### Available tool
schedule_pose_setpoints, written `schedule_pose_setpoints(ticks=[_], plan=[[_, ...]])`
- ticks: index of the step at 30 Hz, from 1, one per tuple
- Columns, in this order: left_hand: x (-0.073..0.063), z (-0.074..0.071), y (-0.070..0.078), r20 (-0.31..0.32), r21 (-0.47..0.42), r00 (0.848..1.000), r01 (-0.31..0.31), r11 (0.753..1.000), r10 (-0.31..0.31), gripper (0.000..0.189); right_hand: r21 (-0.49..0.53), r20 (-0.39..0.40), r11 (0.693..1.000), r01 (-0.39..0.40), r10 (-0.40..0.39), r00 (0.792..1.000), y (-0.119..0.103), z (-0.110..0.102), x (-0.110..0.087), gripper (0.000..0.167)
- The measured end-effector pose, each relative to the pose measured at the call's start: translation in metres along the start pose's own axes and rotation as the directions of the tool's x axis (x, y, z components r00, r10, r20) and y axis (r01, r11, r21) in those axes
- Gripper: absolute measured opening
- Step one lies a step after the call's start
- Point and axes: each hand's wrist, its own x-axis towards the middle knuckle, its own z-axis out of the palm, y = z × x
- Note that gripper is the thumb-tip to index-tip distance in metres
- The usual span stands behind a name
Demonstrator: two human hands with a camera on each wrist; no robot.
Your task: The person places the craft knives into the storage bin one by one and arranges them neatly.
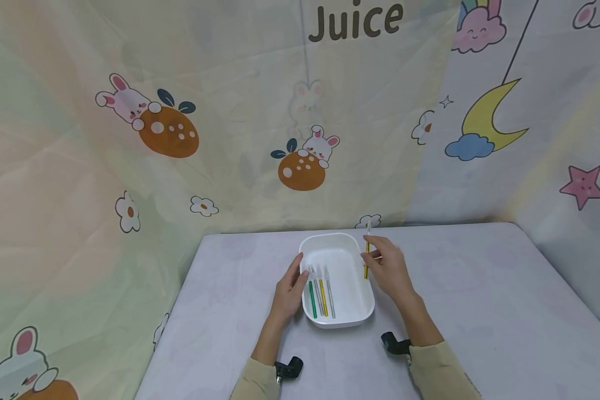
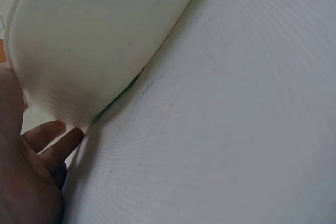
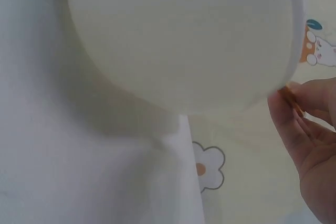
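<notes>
A white rounded tray (image 1: 349,289) rests on the table in front of me. My left hand (image 1: 287,293) grips its left rim, with the thumb over the edge and the fingers along the outer wall, as the left wrist view shows. Several slim pen-like sticks lie side by side in the tray's left part: a green stick (image 1: 312,300), a yellow stick (image 1: 323,297) and silver ones, all with pale tips pointing away. At the right rim my right hand (image 1: 391,269) pinches another yellow stick (image 1: 366,269) between thumb and fingers, its pale tip upward.
The table (image 1: 480,300) has a pale cloth and ends at a printed curtain (image 1: 240,166) behind the tray. Black wrist cameras sit on both forearms, the left camera (image 1: 290,368) and the right camera (image 1: 395,343), close over the cloth.
</notes>
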Motion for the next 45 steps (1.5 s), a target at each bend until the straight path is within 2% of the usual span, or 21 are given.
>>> schedule_pose_setpoints(ticks=[7,16,21,28,45], plan=[[0.000,0.000,0.001,-0.007,0.010,1.000,0.012,1.000,-0.012,0.053,0.000,-0.008,0.999,0.041,-0.041,0.999,-0.007,0.006,-0.001,0.048],[0.000,0.001,0.001,-0.010,0.020,1.000,0.005,1.000,-0.005,0.053,0.035,0.031,0.999,0.028,-0.029,0.999,-0.010,0.015,-0.003,0.050],[0.001,0.000,0.000,-0.009,0.022,1.000,0.008,1.000,-0.008,0.054,0.018,0.036,0.999,0.048,-0.049,0.998,-0.014,0.019,-0.005,0.050],[0.000,0.000,0.000,-0.001,0.021,1.000,0.000,1.000,0.000,0.055,0.002,0.057,0.999,0.033,-0.033,0.998,-0.020,0.024,-0.008,0.051],[0.001,-0.001,0.001,0.002,0.023,1.000,0.013,1.000,-0.013,0.053,0.044,0.121,0.998,0.038,-0.043,0.992,-0.027,0.033,-0.011,0.063]])
